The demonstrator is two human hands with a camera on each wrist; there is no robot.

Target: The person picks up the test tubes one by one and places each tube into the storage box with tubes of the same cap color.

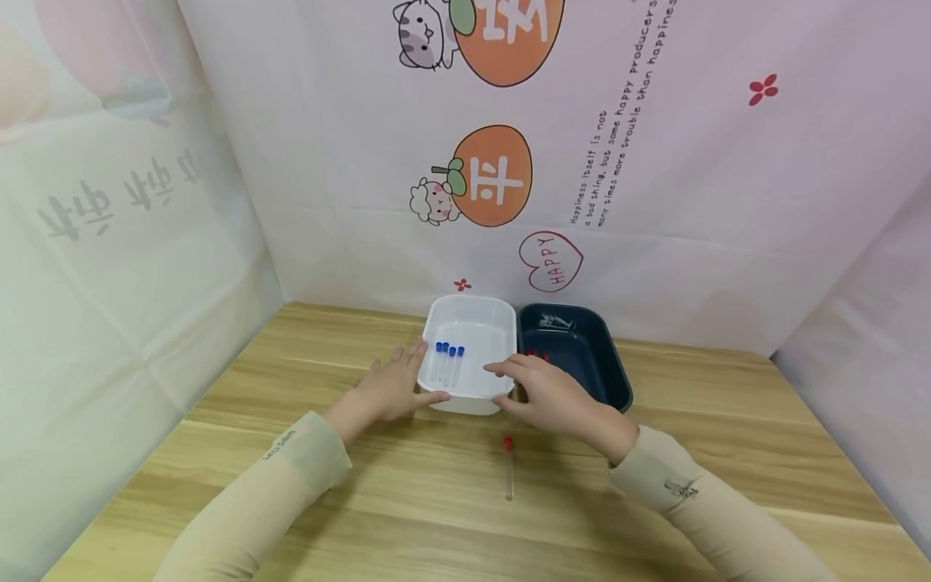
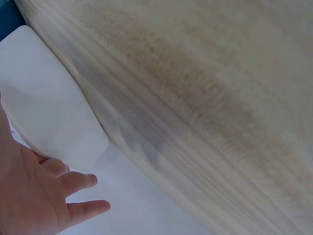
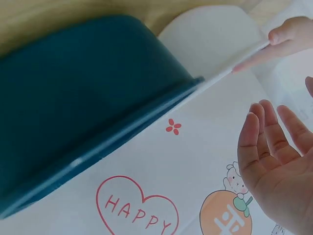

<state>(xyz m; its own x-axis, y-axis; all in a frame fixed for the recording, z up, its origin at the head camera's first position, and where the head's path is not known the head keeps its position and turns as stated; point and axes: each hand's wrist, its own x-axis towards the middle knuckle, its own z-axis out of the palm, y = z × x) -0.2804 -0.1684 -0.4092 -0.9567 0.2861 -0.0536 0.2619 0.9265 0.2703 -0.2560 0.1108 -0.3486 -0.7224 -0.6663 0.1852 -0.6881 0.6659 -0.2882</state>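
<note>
A white basin (image 1: 473, 388) stands on the table, holding several clear tubes with blue caps (image 1: 452, 352) at its left side. My left hand (image 1: 390, 384) lies at its front left corner, fingers along the left rim and thumb stretched over the front rim. Over the front right corner hovers my right hand (image 1: 549, 392), fingers loosely bent and nothing in its grasp. The right wrist view shows that palm (image 3: 279, 171) with fingers apart. Toward the table's front lies a single red-capped tube (image 1: 509, 469).
Right beside the white basin stands a dark blue basin (image 1: 618, 380); red caps (image 1: 537, 354) show inside it, partly hidden behind my right hand. Both basins stand close to the printed cloth (image 1: 655, 283) at the back. Wooden tabletop (image 1: 407, 517) extends in front.
</note>
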